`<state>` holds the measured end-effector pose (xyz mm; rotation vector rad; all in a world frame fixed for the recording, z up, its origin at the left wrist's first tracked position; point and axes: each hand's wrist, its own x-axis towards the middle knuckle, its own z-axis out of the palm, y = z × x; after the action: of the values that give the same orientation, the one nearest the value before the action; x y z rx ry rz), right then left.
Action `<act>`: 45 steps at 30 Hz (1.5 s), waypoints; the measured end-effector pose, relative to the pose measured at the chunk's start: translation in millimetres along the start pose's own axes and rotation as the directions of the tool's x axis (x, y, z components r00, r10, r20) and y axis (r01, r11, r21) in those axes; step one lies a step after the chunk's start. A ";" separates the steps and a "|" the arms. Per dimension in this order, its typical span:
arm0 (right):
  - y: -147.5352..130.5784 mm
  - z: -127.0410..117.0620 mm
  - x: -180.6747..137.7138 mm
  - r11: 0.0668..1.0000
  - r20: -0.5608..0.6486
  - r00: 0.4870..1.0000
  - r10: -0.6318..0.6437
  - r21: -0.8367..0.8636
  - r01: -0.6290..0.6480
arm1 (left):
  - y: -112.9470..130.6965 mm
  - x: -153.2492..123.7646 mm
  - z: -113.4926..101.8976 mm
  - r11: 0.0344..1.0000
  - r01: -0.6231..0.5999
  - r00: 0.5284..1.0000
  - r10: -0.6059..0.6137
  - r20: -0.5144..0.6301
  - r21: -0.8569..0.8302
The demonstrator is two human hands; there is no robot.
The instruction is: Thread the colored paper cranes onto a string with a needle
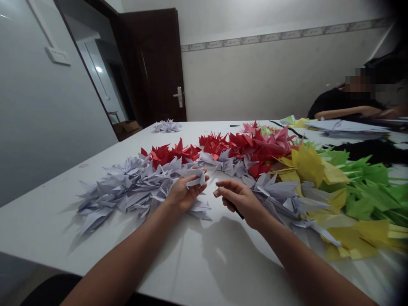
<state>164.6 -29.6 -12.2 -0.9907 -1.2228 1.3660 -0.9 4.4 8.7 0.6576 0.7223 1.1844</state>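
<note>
My left hand [181,196], palm turned up, grips a piece of white folded paper [196,177] between thumb and fingers. A short gap away, my right hand [245,203] is curled with thumb and index finger close together. A thin dark object [238,211] shows under its palm; its kind is hidden by the fingers. White folded paper cranes [127,187] lie heaped beside and beneath my left hand. More white cranes [280,193] lie to the right of my right hand. Red folded paper pieces [219,144] form a row beyond both hands.
Yellow paper pieces [307,163] and green ones [371,191] pile up on the right of the white table [191,272]. Black stringy material [372,151] and stacked paper sheets [349,126] lie behind them. A person [338,104] in dark clothing leans at the far right.
</note>
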 end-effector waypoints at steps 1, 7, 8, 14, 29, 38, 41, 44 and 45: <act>2.1 0.1 0.8 1.000 0.000 1.000 0.002 -0.021 -0.002 | -1.1 -1.0 -0.3 1.000 0.008 1.000 -0.008 0.014 0.002; 5.2 4.0 1.4 0.997 0.050 0.999 -0.012 -0.082 0.016 | -10.3 -3.2 -1.9 0.999 0.023 0.979 -0.031 0.199 0.043; 4.7 4.6 1.2 0.996 0.051 0.999 -0.013 -0.084 0.018 | -11.4 -3.3 -2.1 0.998 0.016 0.972 -0.028 0.234 0.054; 3.2 4.9 0.6 0.993 0.086 0.995 -0.056 -0.103 0.065 | -9.1 -6.2 0.5 0.993 -0.009 0.972 -0.019 0.236 0.119; 19.1 -14.3 13.3 0.786 -0.190 0.939 -0.285 -0.607 0.116 | 20.4 4.1 -18.3 0.229 -0.568 0.723 0.597 0.346 0.791; 20.2 -29.6 51.2 0.692 -0.428 0.813 -0.395 -0.721 -0.044 | 14.5 -5.3 -14.9 0.156 -0.633 0.651 0.637 0.413 0.758; 19.4 -32.2 76.5 0.719 -0.500 0.779 -0.379 -0.689 -0.093 | 11.0 -8.9 -12.9 0.117 -0.682 0.596 0.660 0.457 0.722; 19.2 -31.7 92.2 0.741 -0.525 0.765 -0.373 -0.664 -0.095 | 5.4 -13.1 -10.2 0.098 -0.737 0.571 0.620 0.538 0.669; 18.6 -31.5 93.4 0.747 -0.528 0.760 -0.379 -0.660 -0.085 | 3.3 -14.5 -9.3 0.110 -0.753 0.570 0.602 0.560 0.649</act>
<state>178.0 68.0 -30.9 -1.6329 -1.2069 0.3310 -13.2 -8.1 7.9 2.1635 0.8818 1.5462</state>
